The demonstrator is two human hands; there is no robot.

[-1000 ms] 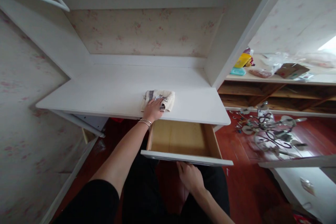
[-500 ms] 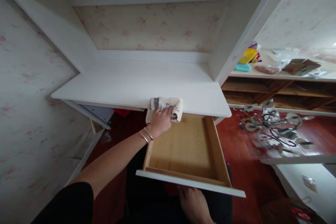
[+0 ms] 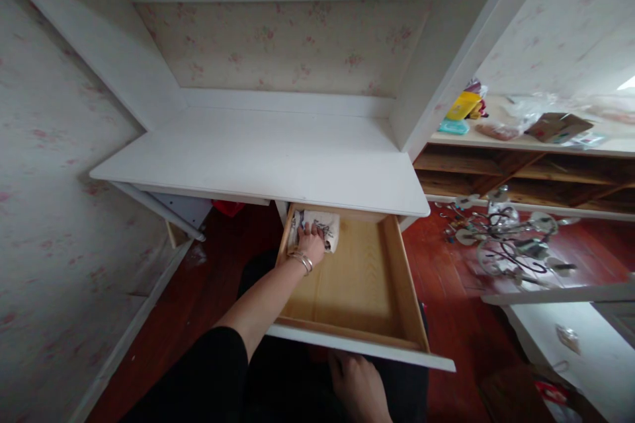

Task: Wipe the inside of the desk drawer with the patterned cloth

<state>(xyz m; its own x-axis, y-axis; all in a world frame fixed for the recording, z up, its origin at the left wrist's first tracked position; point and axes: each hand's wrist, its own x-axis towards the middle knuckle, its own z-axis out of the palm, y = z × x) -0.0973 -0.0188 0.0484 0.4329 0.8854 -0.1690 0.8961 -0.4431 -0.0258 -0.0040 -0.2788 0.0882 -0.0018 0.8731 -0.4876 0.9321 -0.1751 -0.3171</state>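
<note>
A folded cream cloth (image 3: 322, 225) with grey print lies in the back left corner of an open wooden drawer (image 3: 407, 284). My left hand (image 3: 310, 244), with bracelets at the wrist, presses down on the cloth with its fingers curled over it. My right hand (image 3: 361, 386) is under the white drawer front, its fingers hidden against the underside. The drawer hangs out from beneath a white desk top (image 3: 258, 158).
A shelf unit (image 3: 520, 172) at the right carries a yellow box (image 3: 461, 106), a cardboard box (image 3: 558, 127) and plastic bags. A metal chandelier (image 3: 506, 244) lies on the red wooden floor. Floral-papered walls close in the left side and back.
My left hand has carried the cloth off the desk top and down into the drawer. The drawer has been pulled farther out, with my right hand under its front.
</note>
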